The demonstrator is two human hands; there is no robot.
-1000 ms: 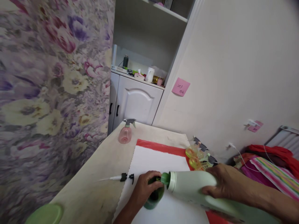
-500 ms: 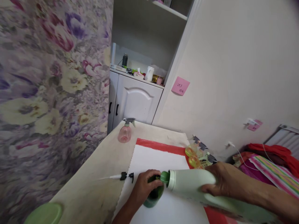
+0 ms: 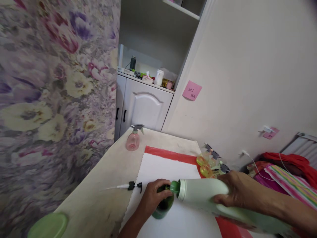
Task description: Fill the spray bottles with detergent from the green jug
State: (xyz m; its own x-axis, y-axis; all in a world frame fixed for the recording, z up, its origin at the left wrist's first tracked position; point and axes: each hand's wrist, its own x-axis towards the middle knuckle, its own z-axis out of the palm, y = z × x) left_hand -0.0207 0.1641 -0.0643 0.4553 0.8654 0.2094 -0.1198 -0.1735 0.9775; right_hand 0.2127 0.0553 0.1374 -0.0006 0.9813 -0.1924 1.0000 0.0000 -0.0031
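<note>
My left hand (image 3: 155, 195) is wrapped round the neck of a dark green bottle (image 3: 162, 211) standing on white paper (image 3: 170, 170). In my right hand (image 3: 234, 188) is a large pale green jug (image 3: 200, 191), tilted nearly flat, with its mouth turned left. Green liquid (image 3: 174, 187) shows between the jug's mouth and the top of the bottle. Left of my left hand, a black pump head (image 3: 135, 186) with a white tube lies across the paper's edge. A light green lid (image 3: 48, 226) sits at the table's near left corner.
A pink spray bottle (image 3: 133, 141) stands at the table's far left. Several spray bottles with yellow liquid (image 3: 205, 165) are grouped by the wall at right. A white cabinet (image 3: 146, 105) stands behind the table, and folded fabrics (image 3: 284, 178) lie at far right.
Both hands, the bottle and the jug hold almost the same positions, with green liquid still at the jug's mouth. The view has shifted very slightly.
</note>
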